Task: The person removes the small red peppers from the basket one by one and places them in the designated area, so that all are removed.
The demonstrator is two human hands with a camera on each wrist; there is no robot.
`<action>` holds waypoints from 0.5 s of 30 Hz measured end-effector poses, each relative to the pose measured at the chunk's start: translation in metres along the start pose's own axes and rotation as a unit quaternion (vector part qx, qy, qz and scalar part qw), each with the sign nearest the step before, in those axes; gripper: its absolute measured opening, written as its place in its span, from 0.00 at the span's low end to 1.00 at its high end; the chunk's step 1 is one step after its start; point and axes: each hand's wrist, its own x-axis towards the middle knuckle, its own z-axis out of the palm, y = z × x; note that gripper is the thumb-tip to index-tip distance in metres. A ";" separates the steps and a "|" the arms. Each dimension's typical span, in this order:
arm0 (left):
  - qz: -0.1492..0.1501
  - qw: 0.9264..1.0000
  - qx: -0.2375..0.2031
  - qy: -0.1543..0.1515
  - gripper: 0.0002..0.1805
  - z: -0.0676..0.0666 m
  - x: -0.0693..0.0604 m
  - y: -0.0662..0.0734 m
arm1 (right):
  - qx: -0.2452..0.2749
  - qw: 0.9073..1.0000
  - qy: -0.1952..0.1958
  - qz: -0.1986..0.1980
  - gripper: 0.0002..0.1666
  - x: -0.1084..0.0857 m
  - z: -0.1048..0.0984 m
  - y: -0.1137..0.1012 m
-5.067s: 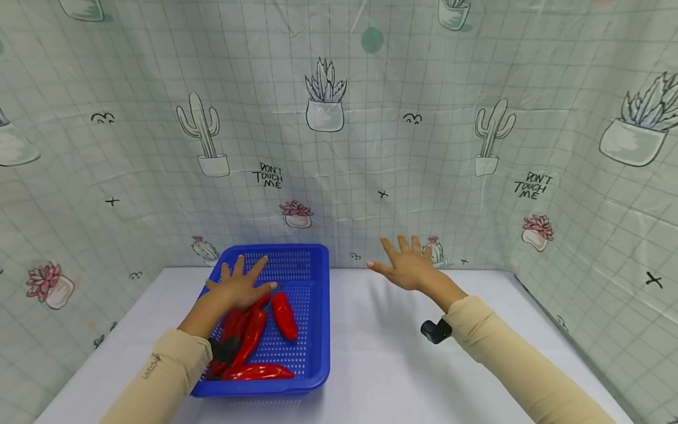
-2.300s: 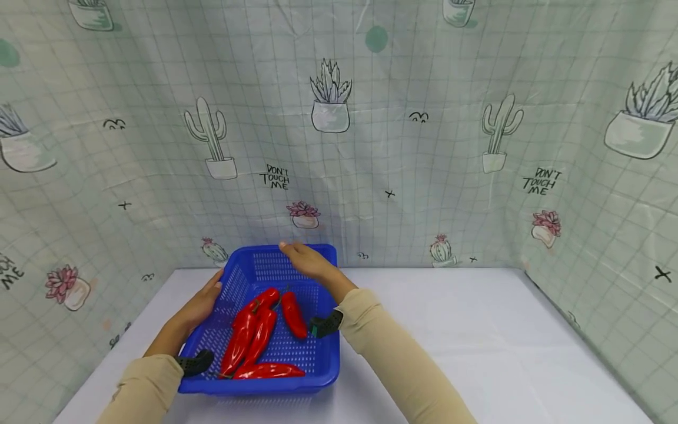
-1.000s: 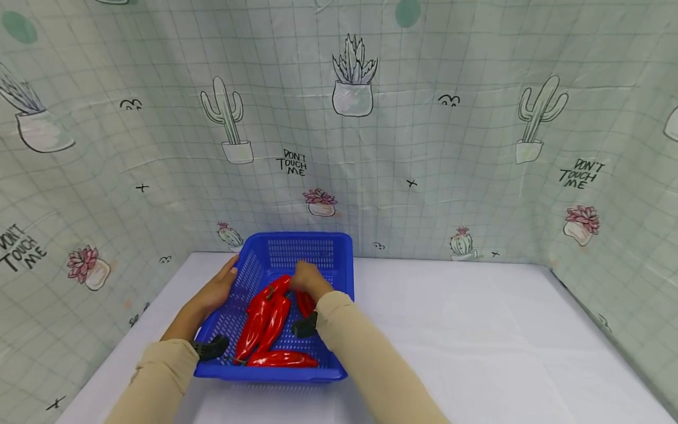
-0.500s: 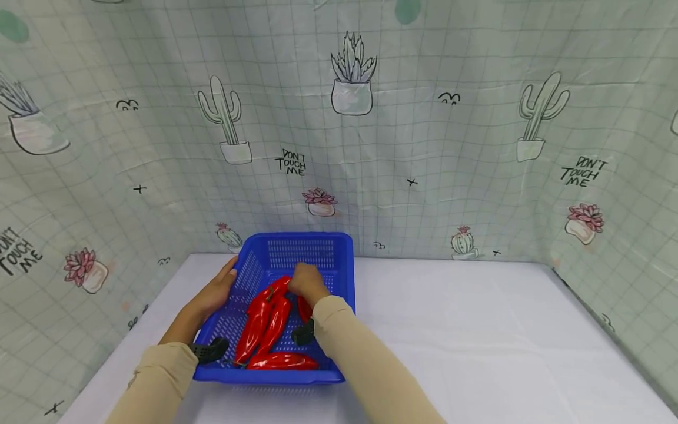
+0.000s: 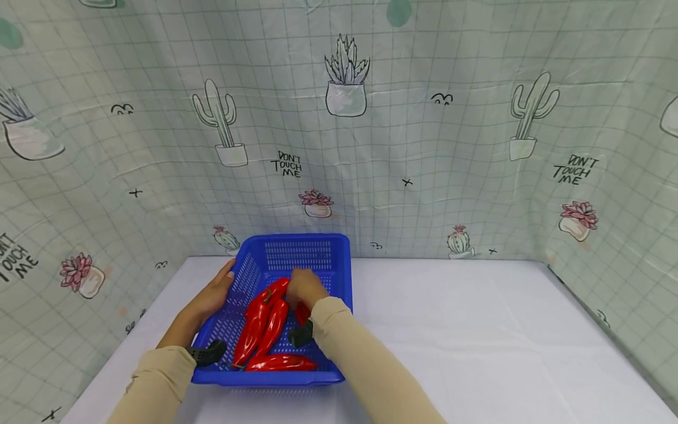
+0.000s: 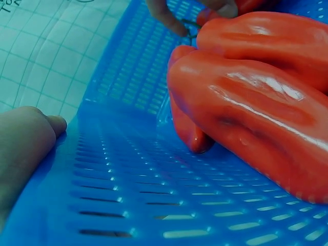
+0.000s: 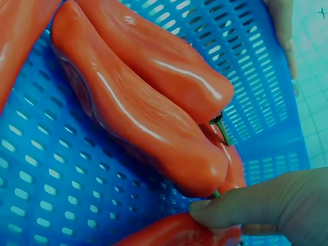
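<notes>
A blue perforated basket (image 5: pixel 348 265) stands on the white table with several glossy red peppers (image 5: pixel 275 327) in it. Inside, my right hand (image 5: pixel 307 287) pinches one red pepper (image 5: pixel 302 313) near its stem end. The thumb (image 7: pixel 220 211) lies on that pepper in the right wrist view, while the other fingers are mostly hidden. My left hand (image 5: pixel 212 294) lies along the outside of the basket's left wall, its fingers fairly straight against it. Two large peppers (image 6: pixel 246 107) fill much of the left wrist view. Another pepper (image 5: pixel 282 362) lies crosswise along the near wall.
Bare white tabletop (image 5: pixel 455 330) stretches to the right of the basket. A pale grid-patterned cloth (image 5: pixel 392 129) with cactus drawings hangs behind and at both sides. Dark wrist devices (image 5: pixel 208 352) sit at both sleeve cuffs.
The hands have come from hovering apart to the basket, the left against its outer side, the right down inside onto a pepper. Over the last second they barely move; the view shifts slightly.
</notes>
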 end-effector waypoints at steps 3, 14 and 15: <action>-0.002 1.000 0.004 0.004 0.31 0.000 0.000 -0.001 | -0.011 1.000 0.009 0.003 0.23 0.001 0.001 0.001; 0.007 1.000 0.013 0.004 0.31 0.001 0.000 -0.001 | 0.039 0.997 0.055 -0.025 0.25 0.005 0.002 0.003; 0.008 1.000 0.012 0.004 0.31 0.000 0.000 -0.002 | 0.041 0.997 0.059 -0.030 0.24 0.006 0.002 0.003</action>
